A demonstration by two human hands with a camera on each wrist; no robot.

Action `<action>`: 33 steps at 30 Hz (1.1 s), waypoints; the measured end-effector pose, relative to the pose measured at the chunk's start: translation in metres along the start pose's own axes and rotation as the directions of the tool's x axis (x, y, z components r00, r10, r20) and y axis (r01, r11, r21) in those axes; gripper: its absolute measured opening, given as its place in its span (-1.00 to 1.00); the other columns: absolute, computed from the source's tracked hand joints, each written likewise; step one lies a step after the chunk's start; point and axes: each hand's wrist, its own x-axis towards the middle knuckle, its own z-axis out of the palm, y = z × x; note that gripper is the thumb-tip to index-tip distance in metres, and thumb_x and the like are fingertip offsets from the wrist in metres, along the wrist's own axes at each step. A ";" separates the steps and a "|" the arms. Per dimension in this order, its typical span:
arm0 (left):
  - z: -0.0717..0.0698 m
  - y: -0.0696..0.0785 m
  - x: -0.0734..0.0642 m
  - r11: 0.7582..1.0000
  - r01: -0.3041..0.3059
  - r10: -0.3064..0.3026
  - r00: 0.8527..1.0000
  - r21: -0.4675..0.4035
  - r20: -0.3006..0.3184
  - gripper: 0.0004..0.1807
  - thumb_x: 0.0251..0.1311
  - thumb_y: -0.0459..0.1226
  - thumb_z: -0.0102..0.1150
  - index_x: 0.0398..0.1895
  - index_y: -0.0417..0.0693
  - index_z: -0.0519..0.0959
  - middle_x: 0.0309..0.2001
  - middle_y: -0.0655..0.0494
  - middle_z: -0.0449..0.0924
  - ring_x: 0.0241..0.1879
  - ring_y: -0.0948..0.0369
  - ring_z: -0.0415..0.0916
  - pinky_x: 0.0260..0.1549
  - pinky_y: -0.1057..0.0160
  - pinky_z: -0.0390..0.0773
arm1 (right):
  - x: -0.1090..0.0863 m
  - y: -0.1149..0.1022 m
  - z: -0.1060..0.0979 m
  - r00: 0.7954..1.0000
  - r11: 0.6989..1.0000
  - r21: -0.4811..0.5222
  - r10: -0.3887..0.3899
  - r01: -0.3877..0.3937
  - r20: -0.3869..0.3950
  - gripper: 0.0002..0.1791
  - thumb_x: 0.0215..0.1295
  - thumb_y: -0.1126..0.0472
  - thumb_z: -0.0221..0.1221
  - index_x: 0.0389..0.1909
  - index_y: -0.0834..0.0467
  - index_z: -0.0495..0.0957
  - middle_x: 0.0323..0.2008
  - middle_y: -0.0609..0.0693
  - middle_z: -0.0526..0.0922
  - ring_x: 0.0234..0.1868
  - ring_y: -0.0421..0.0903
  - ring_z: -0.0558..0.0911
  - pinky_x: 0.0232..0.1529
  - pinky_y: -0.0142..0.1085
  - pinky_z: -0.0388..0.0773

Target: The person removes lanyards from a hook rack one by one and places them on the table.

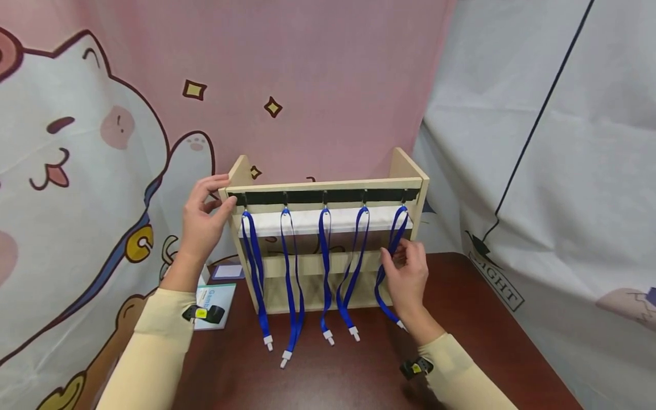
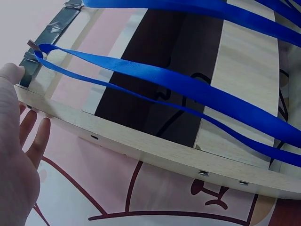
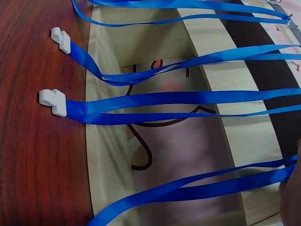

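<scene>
A light wooden rack (image 1: pixel 335 263) stands on the table with blue lanyards hanging from hooks on its black strip (image 1: pixel 304 197). White plastic clips (image 1: pixel 286 357) end the lanyards. At the rack's upper left corner my left hand (image 1: pixel 205 219) grips the side panel, thumb on the front and fingers along the outer side. My right hand (image 1: pixel 410 276) pinches the rightmost lanyard (image 1: pixel 380 287) partway down; its fingertips partly hide the strap. The right wrist view shows that lanyard (image 3: pixel 202 188) running to the hand, which is mostly cut off at the right edge.
A pale blue booklet (image 1: pixel 217 304) and a purple-edged card (image 1: pixel 228 271) lie left of the rack. Below and around it spreads the dark red table (image 1: pixel 328 381). A pink printed curtain (image 1: pixel 333 85) hangs behind, and a white one (image 1: pixel 543 171) at right.
</scene>
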 end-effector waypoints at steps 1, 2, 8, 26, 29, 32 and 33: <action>0.000 0.000 0.000 1.000 0.005 -0.005 1.000 0.000 -0.001 -0.65 0.46 -0.51 0.31 0.26 -0.40 0.62 0.41 -0.18 0.55 0.23 0.31 0.46 0.11 0.33 0.55 | 0.000 0.000 0.001 1.000 1.000 -0.001 0.001 -0.001 -0.005 -0.71 0.40 0.33 0.48 0.04 0.34 0.68 -0.16 0.20 0.60 -0.17 0.06 0.65 -0.09 -0.54 0.52; -0.001 0.001 0.000 1.000 0.009 -0.009 1.000 -0.001 -0.001 -0.65 0.46 -0.50 0.31 0.26 -0.39 0.62 0.42 -0.17 0.55 0.23 0.31 0.45 0.12 0.32 0.55 | 0.000 0.000 0.002 1.000 1.000 -0.006 -0.001 0.001 -0.011 -0.74 0.40 0.35 0.47 0.02 0.34 0.68 -0.16 0.20 0.60 -0.17 0.06 0.65 -0.09 -0.54 0.52; -0.004 0.001 0.001 1.000 0.011 -0.011 1.000 0.010 0.010 -0.65 0.46 -0.50 0.31 0.25 -0.40 0.61 0.41 -0.18 0.54 0.22 0.30 0.45 0.09 0.32 0.54 | 0.001 0.002 0.006 1.000 1.000 -0.020 0.008 -0.009 -0.029 -0.86 0.40 0.41 0.40 -0.11 0.36 0.68 -0.20 0.21 0.63 -0.20 0.05 0.64 -0.14 -0.53 0.48; -0.006 -0.036 0.011 0.999 0.008 -0.010 0.999 0.036 0.052 -0.64 0.46 -0.35 0.41 0.27 -0.13 0.68 0.43 0.06 0.56 0.26 0.21 0.48 -0.02 0.37 0.59 | 0.018 0.000 -0.006 0.998 0.995 0.080 0.053 -0.051 -0.020 -0.91 0.41 0.47 0.34 -0.32 0.31 0.68 -0.33 0.09 0.67 -0.31 -0.17 0.59 -0.27 -0.58 0.48; -0.007 -0.036 0.010 0.999 0.019 -0.021 0.998 0.035 0.057 -0.64 0.47 -0.35 0.41 0.27 -0.13 0.68 0.43 0.06 0.55 0.27 0.20 0.47 -0.05 0.40 0.61 | 0.022 -0.006 -0.009 0.999 0.994 0.093 0.050 -0.049 -0.017 -0.90 0.41 0.51 0.33 -0.32 0.32 0.68 -0.34 0.11 0.66 -0.33 -0.21 0.55 -0.30 -0.59 0.45; -0.009 -0.036 0.009 0.999 0.027 -0.029 0.998 0.033 0.059 -0.65 0.47 -0.36 0.41 0.26 -0.14 0.68 0.43 0.07 0.55 0.27 0.20 0.46 -0.05 0.42 0.62 | 0.028 -0.020 -0.011 0.999 0.994 0.111 0.030 -0.027 -0.027 -0.91 0.36 0.59 0.31 -0.31 0.39 0.69 -0.35 0.19 0.66 -0.34 -0.19 0.53 -0.29 -0.61 0.44; -0.009 -0.036 0.009 0.999 0.029 -0.031 0.998 0.030 0.060 -0.65 0.47 -0.37 0.41 0.26 -0.15 0.68 0.43 0.07 0.55 0.27 0.20 0.46 -0.06 0.43 0.62 | 0.030 -0.027 -0.013 0.999 0.993 0.117 0.022 -0.019 -0.027 -0.92 0.36 0.61 0.29 -0.29 0.42 0.69 -0.35 0.22 0.66 -0.33 -0.19 0.54 -0.28 -0.61 0.44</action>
